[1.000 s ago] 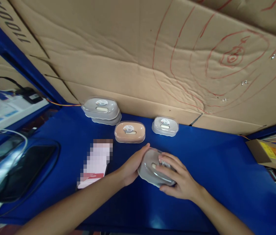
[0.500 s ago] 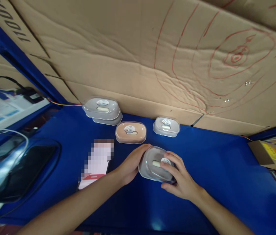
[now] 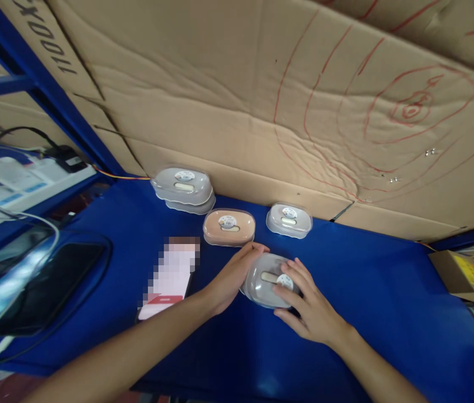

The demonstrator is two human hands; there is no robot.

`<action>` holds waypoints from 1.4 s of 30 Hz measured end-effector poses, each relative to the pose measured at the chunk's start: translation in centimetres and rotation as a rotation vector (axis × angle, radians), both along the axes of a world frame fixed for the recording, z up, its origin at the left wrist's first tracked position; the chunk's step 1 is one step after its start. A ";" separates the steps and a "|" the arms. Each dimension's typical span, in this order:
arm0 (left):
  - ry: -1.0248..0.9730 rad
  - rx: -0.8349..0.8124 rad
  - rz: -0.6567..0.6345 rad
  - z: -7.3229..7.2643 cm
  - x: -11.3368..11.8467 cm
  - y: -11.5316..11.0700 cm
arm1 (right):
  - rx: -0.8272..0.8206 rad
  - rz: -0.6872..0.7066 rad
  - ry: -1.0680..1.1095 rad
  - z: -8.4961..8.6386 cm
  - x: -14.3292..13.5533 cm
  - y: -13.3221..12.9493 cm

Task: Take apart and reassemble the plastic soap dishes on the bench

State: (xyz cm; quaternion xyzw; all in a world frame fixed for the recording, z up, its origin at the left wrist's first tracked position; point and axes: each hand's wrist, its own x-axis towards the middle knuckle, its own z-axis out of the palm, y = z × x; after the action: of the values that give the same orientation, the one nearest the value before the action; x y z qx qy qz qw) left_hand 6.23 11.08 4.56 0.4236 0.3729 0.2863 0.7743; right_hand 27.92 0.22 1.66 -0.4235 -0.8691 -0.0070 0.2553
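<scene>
Between my two hands is a grey oval box with a clear plastic lid (image 3: 261,291), carrying a round white label and a pale slot-shaped strip on top. My left hand (image 3: 237,275) is wrapped round its left side, its fingertips partly hidden behind the far edge. From the right, my right hand (image 3: 310,302) grips it, fingers over the top near the label and thumb at the near edge. A second rim shows at the lower left; whether another box sits underneath I cannot tell. Just beyond lies a peach box of the same shape (image 3: 244,224).
Two stacked grey boxes (image 3: 163,184) stand at the back left, a single grey box (image 3: 302,220) at the back right. A phone with a blurred screen (image 3: 172,274) and a black device (image 3: 47,285) with cables lie left. Cardboard (image 3: 203,112) walls the back of the blue table (image 3: 388,291).
The view has shifted slightly, so the scene sits a little further right. The grey box has turned slightly in my hands, and both hands stay on it.
</scene>
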 end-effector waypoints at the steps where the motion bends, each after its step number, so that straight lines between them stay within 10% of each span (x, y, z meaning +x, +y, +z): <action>1: -0.010 -0.005 -0.008 0.0 0.0 0.0 | 0.023 0.004 -0.010 0.1 0.0 -0.1; 23: -0.149 -0.345 0.043 -1.0 0.5 -0.4 | -0.061 0.024 0.059 0.0 0.8 0.0; 42: -0.169 -0.302 -0.065 -1.7 0.3 0.4 | -0.125 -0.041 -0.078 0.1 0.6 0.3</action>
State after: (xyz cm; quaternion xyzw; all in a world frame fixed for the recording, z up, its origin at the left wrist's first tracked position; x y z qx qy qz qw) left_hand 6.52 11.52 2.87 0.2889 0.3310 0.2365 0.8666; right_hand 28.51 0.55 1.81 -0.4558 -0.8683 0.0253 0.1941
